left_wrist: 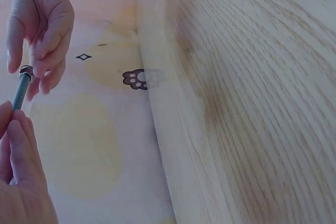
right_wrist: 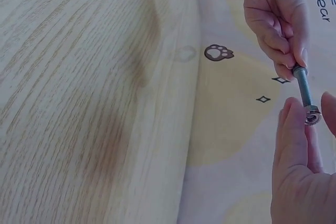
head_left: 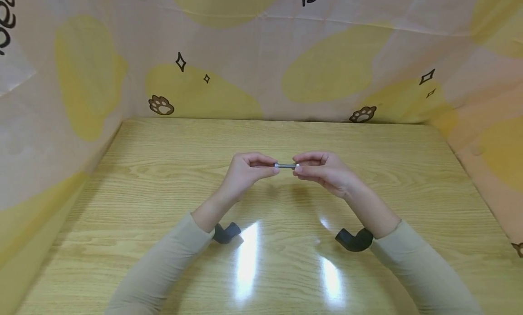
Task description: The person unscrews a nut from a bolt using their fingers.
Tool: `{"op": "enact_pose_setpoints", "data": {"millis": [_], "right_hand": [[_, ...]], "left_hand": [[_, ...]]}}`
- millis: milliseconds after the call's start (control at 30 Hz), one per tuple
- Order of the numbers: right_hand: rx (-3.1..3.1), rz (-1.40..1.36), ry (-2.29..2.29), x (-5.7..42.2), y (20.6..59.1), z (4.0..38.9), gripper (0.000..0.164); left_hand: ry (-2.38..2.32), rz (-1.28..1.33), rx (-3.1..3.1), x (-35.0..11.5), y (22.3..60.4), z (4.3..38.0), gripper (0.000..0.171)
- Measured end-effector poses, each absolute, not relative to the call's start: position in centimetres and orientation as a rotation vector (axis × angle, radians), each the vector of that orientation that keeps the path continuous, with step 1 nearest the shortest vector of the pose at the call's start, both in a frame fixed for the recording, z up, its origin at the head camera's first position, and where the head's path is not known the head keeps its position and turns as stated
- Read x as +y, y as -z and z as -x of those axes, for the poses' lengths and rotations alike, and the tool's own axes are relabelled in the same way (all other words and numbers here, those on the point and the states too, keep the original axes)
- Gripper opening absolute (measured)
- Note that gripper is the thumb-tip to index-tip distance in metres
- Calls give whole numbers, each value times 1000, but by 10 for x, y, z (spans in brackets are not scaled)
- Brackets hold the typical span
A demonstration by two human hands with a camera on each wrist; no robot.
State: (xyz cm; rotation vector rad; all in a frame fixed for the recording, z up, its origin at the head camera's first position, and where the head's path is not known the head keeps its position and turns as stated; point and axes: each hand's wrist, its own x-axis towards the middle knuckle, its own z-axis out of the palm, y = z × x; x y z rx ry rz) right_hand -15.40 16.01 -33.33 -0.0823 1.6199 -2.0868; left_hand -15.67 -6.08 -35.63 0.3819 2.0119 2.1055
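My left hand (head_left: 245,172) pinches the head end of a metal bolt (head_left: 288,166) between thumb and fingertips, above the table. The threaded shank points across to my right hand (head_left: 324,170). A flanged nut (right_wrist: 312,117) sits at the bolt's far end, its hole showing in the right wrist view. Around this nut my right hand's thumb and fingers stand apart; one finger lies right at its side, while a gap shows between thumb and nut. In the left wrist view the nut (left_wrist: 25,71) appears just by the right fingertips.
Below the hands lies a wood-grain table (head_left: 184,147). Patterned cloth (head_left: 261,70) with yellow patches and paw prints walls in its back and sides. Black curved pieces (head_left: 354,240) stick out at both wrists. Light glares off the table's front part.
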Motion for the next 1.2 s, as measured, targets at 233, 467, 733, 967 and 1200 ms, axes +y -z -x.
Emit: {"op": "enact_pose_setpoints", "data": {"millis": [233,467,733,967,1200], "right_hand": [[1604,45,2074,160,333,155,18],[1534,1,2112,159,333,155,23],[1604,53,2155,158,335,154,27],[1747,136,2077,161,337,154,26],[1643,67,2076,158,335,154,14]], "left_hand": [[-2105,-365,2012,-61,356,157,23],[-2119,-368,1996,-61,356,157,22],[-2113,-362,1998,-62,356,157,22],[-2104,-353,2015,-62,356,157,24],[-2118,-351,2007,-62,356,157,22]]}}
